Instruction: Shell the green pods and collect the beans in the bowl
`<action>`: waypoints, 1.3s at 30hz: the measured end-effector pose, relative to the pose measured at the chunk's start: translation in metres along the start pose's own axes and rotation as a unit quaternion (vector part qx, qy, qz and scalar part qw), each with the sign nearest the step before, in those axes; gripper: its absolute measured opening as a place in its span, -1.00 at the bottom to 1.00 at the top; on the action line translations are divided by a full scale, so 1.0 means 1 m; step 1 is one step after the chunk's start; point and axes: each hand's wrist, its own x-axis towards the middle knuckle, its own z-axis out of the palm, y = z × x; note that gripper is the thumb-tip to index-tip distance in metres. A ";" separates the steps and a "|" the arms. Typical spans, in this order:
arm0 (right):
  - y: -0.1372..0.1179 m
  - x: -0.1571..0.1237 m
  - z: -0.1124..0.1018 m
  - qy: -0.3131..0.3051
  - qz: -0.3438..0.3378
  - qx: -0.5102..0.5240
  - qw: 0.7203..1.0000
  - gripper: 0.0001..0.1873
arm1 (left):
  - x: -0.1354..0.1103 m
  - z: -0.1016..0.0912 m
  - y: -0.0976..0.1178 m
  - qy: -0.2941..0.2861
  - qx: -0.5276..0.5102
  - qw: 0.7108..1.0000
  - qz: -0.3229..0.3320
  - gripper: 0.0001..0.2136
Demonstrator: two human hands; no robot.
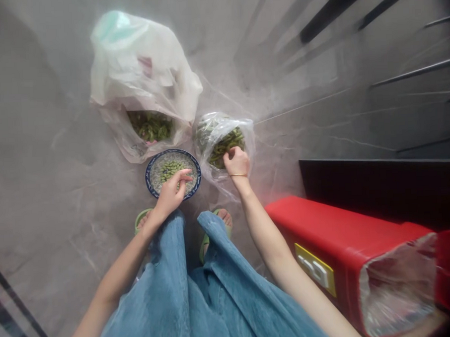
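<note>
My left hand is over a blue-rimmed patterned plate, its fingers loosely stretched and apart, with nothing visible in them. Shelled green beans lie in the middle of that plate. To the right, my right hand, with a thin bracelet at its wrist, reaches into the mouth of a clear plastic bag. Its fingers are curled together against the green bean pods inside; whatever they pinch is hidden. A large white plastic bag stands behind the plate, and dark green pods or husks show through its opening.
On the right, close to my right forearm, is a red bin with a plastic liner. A black panel rises behind it. Dark metal legs stand at the upper right. My green slippers are just in front of the plate on the grey floor.
</note>
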 end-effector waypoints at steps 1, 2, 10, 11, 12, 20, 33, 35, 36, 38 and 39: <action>0.001 -0.002 -0.003 0.009 0.002 0.030 1.000 -0.78 | 0.000 -0.001 0.000 0.006 -0.001 1.000 -0.002 -0.69; 0.002 -0.004 -0.007 0.019 0.003 0.067 0.998 -0.76 | 0.000 -0.002 0.000 0.012 -0.003 1.000 -0.001 -0.70; -0.022 -0.039 -0.044 -0.346 0.004 0.356 0.868 -0.62 | 0.006 -0.008 0.003 0.048 0.093 0.983 0.153 -0.60; -0.028 -0.044 -0.047 -0.428 -0.009 0.351 0.833 -0.63 | 0.006 -0.009 0.005 0.036 0.122 0.974 0.190 -0.57; -0.033 -0.049 -0.050 -0.493 -0.023 0.348 0.797 -0.65 | 0.006 -0.010 0.006 0.020 0.146 0.964 0.221 -0.57; -0.056 -0.071 -0.030 -0.491 0.053 0.482 0.723 -0.56 | -0.006 -0.004 0.009 0.043 0.224 0.932 0.282 -0.73; -0.064 -0.089 -0.009 -0.457 0.026 0.458 0.761 -0.35 | -0.009 -0.007 0.000 0.007 0.285 0.930 0.234 -0.65; -0.066 -0.092 -0.006 -0.446 0.013 0.455 0.771 -0.34 | -0.009 -0.004 -0.003 0.001 0.268 0.935 0.233 -0.67; -0.067 -0.095 -0.004 -0.433 0.015 0.460 0.775 -0.34 | -0.010 -0.002 -0.004 0.008 0.249 0.942 0.225 -0.68; -0.071 -0.103 -0.001 -0.392 0.031 0.484 0.781 -0.34 | -0.012 0.002 -0.005 0.042 0.193 0.960 0.197 -0.70; -0.073 -0.108 0.001 -0.369 0.039 0.500 0.783 -0.35 | -0.013 0.004 -0.003 0.060 0.157 0.969 0.179 -0.71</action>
